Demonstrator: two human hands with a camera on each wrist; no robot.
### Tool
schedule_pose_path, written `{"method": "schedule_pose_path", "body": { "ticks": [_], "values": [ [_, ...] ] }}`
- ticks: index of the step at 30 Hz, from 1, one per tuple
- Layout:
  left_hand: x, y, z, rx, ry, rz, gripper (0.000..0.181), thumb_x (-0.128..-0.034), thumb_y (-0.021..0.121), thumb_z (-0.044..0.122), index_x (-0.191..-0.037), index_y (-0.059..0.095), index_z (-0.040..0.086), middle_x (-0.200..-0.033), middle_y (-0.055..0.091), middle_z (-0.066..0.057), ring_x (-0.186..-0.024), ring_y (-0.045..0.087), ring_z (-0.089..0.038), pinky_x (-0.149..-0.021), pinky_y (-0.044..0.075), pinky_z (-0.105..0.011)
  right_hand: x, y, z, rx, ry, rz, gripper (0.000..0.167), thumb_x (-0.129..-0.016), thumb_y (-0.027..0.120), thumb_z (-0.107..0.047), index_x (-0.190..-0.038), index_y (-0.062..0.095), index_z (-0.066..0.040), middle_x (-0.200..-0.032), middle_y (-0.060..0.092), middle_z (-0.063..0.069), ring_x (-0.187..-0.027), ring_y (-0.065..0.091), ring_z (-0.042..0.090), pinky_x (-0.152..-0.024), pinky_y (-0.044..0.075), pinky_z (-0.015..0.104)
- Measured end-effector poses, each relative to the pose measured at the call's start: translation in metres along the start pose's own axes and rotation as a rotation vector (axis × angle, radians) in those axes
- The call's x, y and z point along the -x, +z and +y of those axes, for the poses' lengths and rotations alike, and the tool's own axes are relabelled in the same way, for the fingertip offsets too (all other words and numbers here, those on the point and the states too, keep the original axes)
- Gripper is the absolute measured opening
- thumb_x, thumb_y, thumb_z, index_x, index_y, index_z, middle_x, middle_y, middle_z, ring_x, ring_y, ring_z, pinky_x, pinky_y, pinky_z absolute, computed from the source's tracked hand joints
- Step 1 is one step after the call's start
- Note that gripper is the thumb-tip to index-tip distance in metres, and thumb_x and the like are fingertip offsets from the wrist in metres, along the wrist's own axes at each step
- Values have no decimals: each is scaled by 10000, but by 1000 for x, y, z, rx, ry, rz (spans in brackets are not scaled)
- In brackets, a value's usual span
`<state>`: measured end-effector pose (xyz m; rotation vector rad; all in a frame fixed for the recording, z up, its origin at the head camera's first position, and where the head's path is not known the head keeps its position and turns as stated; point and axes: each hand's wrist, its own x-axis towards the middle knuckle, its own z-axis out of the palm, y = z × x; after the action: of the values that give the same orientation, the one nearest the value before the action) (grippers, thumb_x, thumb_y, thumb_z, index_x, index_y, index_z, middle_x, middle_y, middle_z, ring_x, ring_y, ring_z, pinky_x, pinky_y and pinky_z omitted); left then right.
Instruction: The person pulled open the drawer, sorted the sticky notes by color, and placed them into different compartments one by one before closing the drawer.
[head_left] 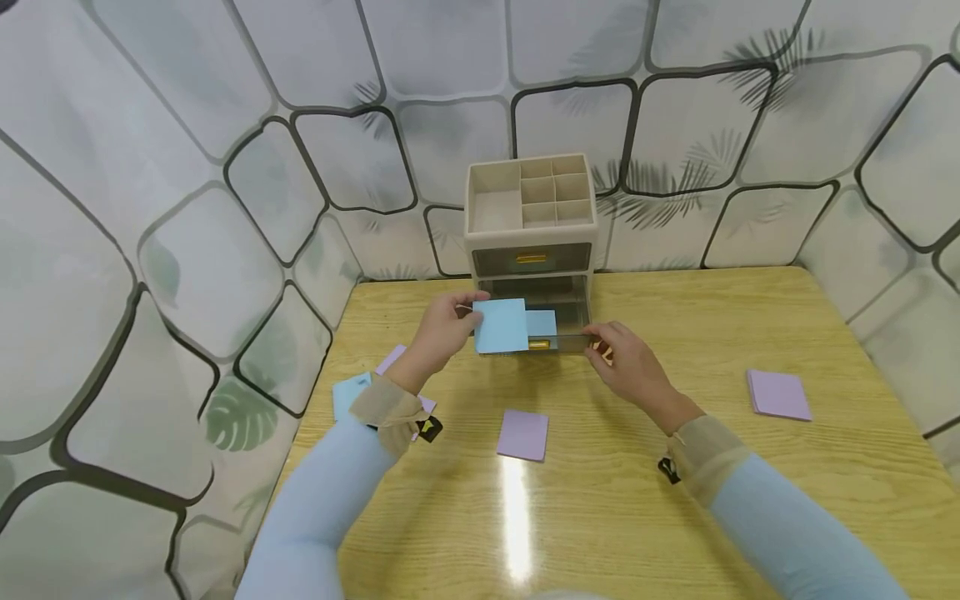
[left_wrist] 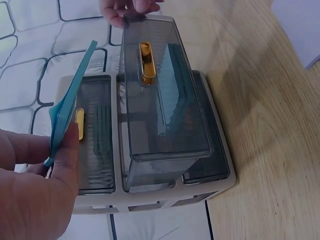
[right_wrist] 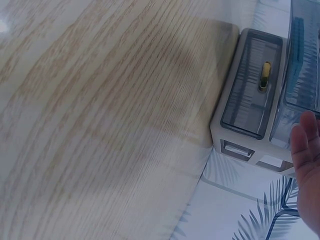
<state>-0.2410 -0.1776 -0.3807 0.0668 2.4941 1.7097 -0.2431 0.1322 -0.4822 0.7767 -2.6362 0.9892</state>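
My left hand (head_left: 444,333) pinches a pad of light blue sticky notes (head_left: 500,326) between thumb and fingers, over the left part of a pulled-out drawer (head_left: 573,342). Seen edge-on in the left wrist view, the blue pad (left_wrist: 68,107) is thin, with a sheet splaying from it. Another blue pad (head_left: 542,322) lies inside the drawer, which is smoky and see-through with a gold handle (left_wrist: 147,62). My right hand (head_left: 633,367) holds the drawer's front right corner with its fingertips. In the right wrist view, only part of the right hand (right_wrist: 309,165) shows.
The cream organizer (head_left: 474,242) stands against the patterned wall covering, with open compartments on top and a closed upper drawer (head_left: 495,262). Purple pads lie on the wooden table: one in the middle (head_left: 522,435), one at right (head_left: 780,395). Blue notes (head_left: 348,394) lie partly beneath my left forearm.
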Motion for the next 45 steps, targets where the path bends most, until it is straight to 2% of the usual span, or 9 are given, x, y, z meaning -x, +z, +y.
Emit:
{"method": "schedule_pose_path", "body": {
  "ticks": [5,8,11,15,21,24,27,32,45],
  "values": [
    [-16,2,5,66,-72,37,380,-1068,531,0,-1422,656,54,-1256,569,-140,-919,537,-179,-812,515,-319,0,1,1,0,0,1,269,-1024,693,-44,-1290,677,-9,-1118,697,174,-915,684,276,-761,611,446],
    [-24,5,10,82,-82,67,366,-1064,527,-14,-1393,670,56,-1206,552,-115,-838,499,-172,-730,492,-281,0,1,1,3,-4,10,268,-1018,700,-42,-1283,679,-8,-1117,700,176,-906,688,277,-753,613,447],
    [-32,11,14,63,-74,91,359,-1055,528,-31,-1369,681,51,-1204,547,-114,-785,463,-155,-604,396,-224,1,1,1,4,-9,20,268,-1012,705,-43,-1277,680,-7,-1123,702,178,-895,692,277,-743,617,449],
    [-43,21,17,29,-70,99,373,-1046,509,-54,-1360,686,42,-1198,553,-133,-759,442,-155,-563,352,-215,1,1,1,-1,-5,20,270,-1015,706,-58,-1280,679,-13,-1133,702,178,-894,690,277,-743,618,446],
    [-55,37,17,-41,-93,87,351,-1063,522,-33,-1339,718,57,-1399,584,-164,-700,388,-146,-590,354,-255,2,-2,1,2,-6,19,276,-1024,702,-76,-1292,674,-15,-1142,700,171,-905,684,273,-749,612,445],
    [-61,43,14,-81,-110,86,355,-1064,524,-22,-1327,736,86,-1487,576,-140,-609,345,-112,-586,349,-250,2,-3,1,-2,-6,18,275,-1025,702,-80,-1291,674,-13,-1134,700,167,-908,684,269,-749,609,439],
    [-67,47,12,-117,-131,90,379,-1052,514,-35,-1316,746,104,-1501,593,-130,-500,269,-93,-531,307,-244,1,-3,0,-1,-7,19,272,-1020,707,-74,-1284,676,-13,-1124,702,164,-902,685,266,-744,610,435],
    [-71,52,8,-138,-170,75,438,-1017,486,-87,-1318,748,93,-1523,598,-117,-456,233,-76,-461,257,-229,2,-2,1,7,-11,20,270,-1014,708,-56,-1278,680,-5,-1122,705,172,-888,685,266,-733,612,440],
    [-75,61,5,-151,-162,40,467,-1004,441,-116,-1343,721,38,-1538,593,-130,-474,225,-90,-475,250,-233,1,-1,0,0,-16,12,277,-1023,693,-43,-1297,672,-7,-1151,703,186,-912,694,283,-755,613,454]
  ]
}}
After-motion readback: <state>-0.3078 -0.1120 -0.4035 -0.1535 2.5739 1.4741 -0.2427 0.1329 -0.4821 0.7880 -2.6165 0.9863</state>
